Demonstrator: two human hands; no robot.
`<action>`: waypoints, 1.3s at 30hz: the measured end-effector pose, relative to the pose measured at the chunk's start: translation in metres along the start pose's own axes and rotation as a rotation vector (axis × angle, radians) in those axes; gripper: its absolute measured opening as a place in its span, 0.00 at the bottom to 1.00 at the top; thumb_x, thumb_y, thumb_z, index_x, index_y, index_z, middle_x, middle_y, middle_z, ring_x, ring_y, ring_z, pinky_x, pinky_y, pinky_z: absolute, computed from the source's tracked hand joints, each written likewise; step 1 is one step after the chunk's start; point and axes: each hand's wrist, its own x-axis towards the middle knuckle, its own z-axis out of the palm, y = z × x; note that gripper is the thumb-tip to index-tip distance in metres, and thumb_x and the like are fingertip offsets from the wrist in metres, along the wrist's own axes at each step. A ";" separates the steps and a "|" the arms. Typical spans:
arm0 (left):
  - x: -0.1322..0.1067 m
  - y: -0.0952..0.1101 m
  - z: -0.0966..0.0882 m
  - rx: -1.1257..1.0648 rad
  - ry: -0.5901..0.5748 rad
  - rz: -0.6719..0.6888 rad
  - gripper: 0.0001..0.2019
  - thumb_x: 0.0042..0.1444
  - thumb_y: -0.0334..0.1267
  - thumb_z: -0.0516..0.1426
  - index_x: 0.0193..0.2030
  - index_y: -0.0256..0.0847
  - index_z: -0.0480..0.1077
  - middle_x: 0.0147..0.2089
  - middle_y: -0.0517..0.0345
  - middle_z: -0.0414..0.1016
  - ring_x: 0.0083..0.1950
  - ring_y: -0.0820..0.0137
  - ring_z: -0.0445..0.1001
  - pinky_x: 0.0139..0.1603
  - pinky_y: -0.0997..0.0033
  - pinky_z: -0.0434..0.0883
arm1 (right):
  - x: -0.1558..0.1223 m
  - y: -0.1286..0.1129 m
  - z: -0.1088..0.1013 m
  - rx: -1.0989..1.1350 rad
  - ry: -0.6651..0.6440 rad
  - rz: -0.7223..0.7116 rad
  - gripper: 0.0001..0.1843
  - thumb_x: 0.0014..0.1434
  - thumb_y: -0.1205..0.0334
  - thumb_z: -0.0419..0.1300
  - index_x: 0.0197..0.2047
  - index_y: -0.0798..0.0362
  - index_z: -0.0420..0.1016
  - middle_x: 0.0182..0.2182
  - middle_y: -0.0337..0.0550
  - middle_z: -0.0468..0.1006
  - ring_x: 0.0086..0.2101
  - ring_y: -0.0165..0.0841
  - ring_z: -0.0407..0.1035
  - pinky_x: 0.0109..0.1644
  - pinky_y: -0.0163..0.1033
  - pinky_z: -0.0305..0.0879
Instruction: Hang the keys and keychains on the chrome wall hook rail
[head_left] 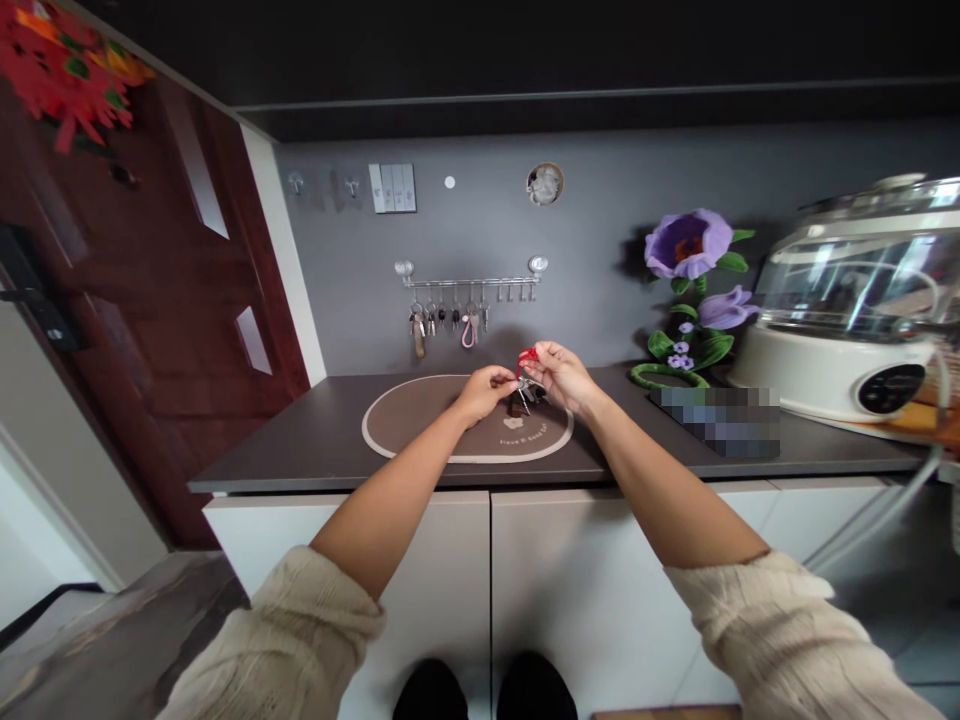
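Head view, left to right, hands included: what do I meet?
Dark red door, white rectangular wall plate, left hand, bunch of metal keys, right hand, large fuzzy purple flower, white appliance with transparent upper body.

The left hand (484,394) pinches keys (524,402), the right hand (562,378) a red cord (528,356), above an oval mat (424,420) on the counter (292,435).

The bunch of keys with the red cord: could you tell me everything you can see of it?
The bunch of silvery, metal-looking keys sits below a red, fabric-like cord, with small dark pieces among them. The right hand holds the cord; the left hand seems to pinch the metal below it. They show over the brown oval mat with a pale rim; whether they touch it, I cannot tell.
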 end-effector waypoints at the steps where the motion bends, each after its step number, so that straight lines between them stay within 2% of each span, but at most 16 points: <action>1: 0.000 0.000 0.000 -0.003 0.011 0.006 0.08 0.43 0.34 0.58 0.31 0.33 0.69 0.29 0.56 0.71 0.30 0.76 0.66 0.37 0.72 0.64 | 0.001 0.000 0.000 0.007 0.000 -0.006 0.08 0.48 0.61 0.60 0.29 0.53 0.65 0.28 0.38 0.74 0.29 0.24 0.68 0.39 0.31 0.65; 8: 0.002 -0.003 -0.003 -0.042 0.080 0.026 0.09 0.43 0.36 0.58 0.32 0.34 0.70 0.30 0.55 0.72 0.31 0.75 0.67 0.37 0.72 0.64 | 0.009 -0.008 0.002 -0.006 0.030 0.006 0.06 0.49 0.63 0.59 0.28 0.53 0.65 0.27 0.38 0.75 0.27 0.23 0.67 0.35 0.30 0.62; 15: 0.006 -0.005 -0.005 -0.047 0.198 -0.004 0.09 0.44 0.37 0.57 0.33 0.35 0.70 0.31 0.55 0.72 0.30 0.75 0.67 0.35 0.74 0.64 | 0.032 -0.030 0.007 -0.198 0.026 0.117 0.01 0.52 0.68 0.55 0.30 0.54 0.67 0.27 0.39 0.74 0.28 0.23 0.67 0.36 0.31 0.62; 19: 0.009 -0.001 -0.007 -0.062 0.243 -0.108 0.08 0.45 0.35 0.56 0.32 0.35 0.70 0.30 0.55 0.72 0.29 0.77 0.66 0.31 0.76 0.63 | 0.053 -0.044 0.009 -0.356 -0.004 0.168 0.05 0.53 0.68 0.54 0.33 0.54 0.69 0.28 0.40 0.74 0.28 0.23 0.67 0.36 0.31 0.62; 23: 0.019 0.012 -0.012 -0.058 0.274 -0.256 0.06 0.46 0.32 0.54 0.32 0.35 0.70 0.30 0.55 0.72 0.26 0.78 0.66 0.26 0.78 0.60 | 0.070 -0.058 0.018 -0.479 -0.025 0.198 0.06 0.53 0.68 0.52 0.33 0.55 0.70 0.30 0.42 0.74 0.27 0.23 0.66 0.35 0.31 0.62; 26: 0.031 0.020 -0.018 -0.039 0.283 -0.285 0.05 0.45 0.30 0.54 0.30 0.36 0.70 0.30 0.55 0.73 0.25 0.78 0.66 0.25 0.78 0.60 | 0.081 -0.066 0.028 -0.591 -0.024 0.196 0.07 0.53 0.69 0.51 0.33 0.56 0.70 0.29 0.43 0.74 0.25 0.22 0.65 0.34 0.31 0.62; 30: 0.045 0.017 -0.023 0.001 0.315 -0.215 0.04 0.44 0.29 0.54 0.28 0.35 0.70 0.26 0.57 0.71 0.25 0.78 0.66 0.27 0.77 0.63 | 0.096 -0.071 0.034 -0.835 -0.085 0.117 0.07 0.51 0.72 0.53 0.34 0.58 0.70 0.29 0.44 0.74 0.26 0.24 0.65 0.35 0.31 0.62; 36: 0.054 -0.011 -0.028 0.095 0.368 -0.016 0.05 0.46 0.30 0.52 0.29 0.35 0.69 0.25 0.58 0.70 0.25 0.77 0.66 0.30 0.76 0.64 | 0.126 -0.070 0.030 -1.504 -0.172 -0.106 0.13 0.47 0.78 0.52 0.35 0.58 0.72 0.31 0.45 0.75 0.30 0.28 0.67 0.35 0.31 0.61; 39: 0.053 -0.022 -0.030 0.187 0.348 0.059 0.05 0.46 0.31 0.52 0.28 0.34 0.69 0.26 0.56 0.71 0.27 0.75 0.67 0.31 0.75 0.64 | 0.135 -0.068 0.028 -1.712 -0.182 -0.233 0.12 0.48 0.75 0.51 0.35 0.59 0.73 0.31 0.46 0.75 0.31 0.29 0.67 0.35 0.31 0.59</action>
